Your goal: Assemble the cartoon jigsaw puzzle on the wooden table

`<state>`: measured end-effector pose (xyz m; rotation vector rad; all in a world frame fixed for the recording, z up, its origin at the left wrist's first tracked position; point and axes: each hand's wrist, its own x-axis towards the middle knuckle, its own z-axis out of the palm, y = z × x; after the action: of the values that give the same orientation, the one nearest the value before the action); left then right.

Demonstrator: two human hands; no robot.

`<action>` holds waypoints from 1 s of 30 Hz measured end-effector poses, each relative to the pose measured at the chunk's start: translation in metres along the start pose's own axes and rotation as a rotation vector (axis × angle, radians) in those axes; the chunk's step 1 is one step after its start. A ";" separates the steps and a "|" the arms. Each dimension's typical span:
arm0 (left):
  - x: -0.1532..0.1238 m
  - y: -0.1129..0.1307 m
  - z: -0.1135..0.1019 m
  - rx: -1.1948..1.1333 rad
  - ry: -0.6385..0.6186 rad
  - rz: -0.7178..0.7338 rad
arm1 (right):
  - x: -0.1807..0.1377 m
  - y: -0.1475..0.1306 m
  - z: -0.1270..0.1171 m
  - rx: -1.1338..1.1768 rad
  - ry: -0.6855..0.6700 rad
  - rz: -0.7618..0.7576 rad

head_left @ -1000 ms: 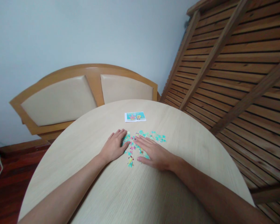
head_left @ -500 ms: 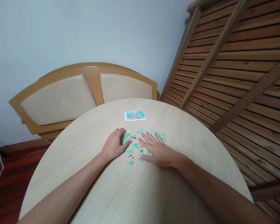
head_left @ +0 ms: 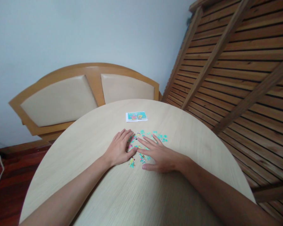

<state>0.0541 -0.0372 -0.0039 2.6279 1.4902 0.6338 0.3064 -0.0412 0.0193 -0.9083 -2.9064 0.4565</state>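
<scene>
Several small jigsaw puzzle pieces (head_left: 142,158), mostly turquoise with bits of yellow and pink, lie scattered on the round table (head_left: 103,197). My left hand (head_left: 119,149) rests flat at the left side of the pieces, its fingers stretched out and its thumb pointing right. My right hand (head_left: 159,153) is spread over the right part of the pieces, fingers apart. Both hands cover some of the pieces. The tip of my left thumb is close to the right fingers. Beyond the hands lies a picture card (head_left: 137,116) with a pink and a yellow cartoon figure on turquoise.
A wooden headboard with cream padded panels (head_left: 61,100) stands behind the table against a pale wall (head_left: 96,31). Slatted wooden boards (head_left: 238,78) lean on the right. A white cable (head_left: 1,171) hangs at the left above the dark red floor (head_left: 11,175).
My left hand has slid right over the pieces, closer to the right hand. My right hand has shifted slightly down and left. Some pieces have been pushed together between the hands.
</scene>
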 end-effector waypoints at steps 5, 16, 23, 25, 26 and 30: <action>-0.001 0.009 0.003 -0.025 -0.015 0.007 | -0.006 0.021 -0.009 -0.047 0.136 0.039; -0.002 0.011 0.005 -0.036 -0.070 -0.012 | -0.003 0.019 -0.009 0.002 0.165 -0.132; -0.002 0.005 0.008 -0.062 -0.028 -0.016 | -0.004 0.026 -0.007 -0.057 0.204 -0.046; -0.001 0.003 0.010 -0.060 0.002 -0.024 | -0.004 0.028 -0.006 -0.065 0.204 -0.037; -0.001 0.002 0.010 -0.056 0.016 -0.027 | -0.004 0.028 -0.006 -0.065 0.203 -0.035; 0.000 -0.001 0.010 -0.031 0.023 -0.037 | -0.004 0.028 -0.005 -0.056 0.191 0.007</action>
<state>0.0574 -0.0352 -0.0129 2.5725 1.5184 0.6801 0.3255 -0.0198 0.0158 -0.9149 -2.7556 0.2738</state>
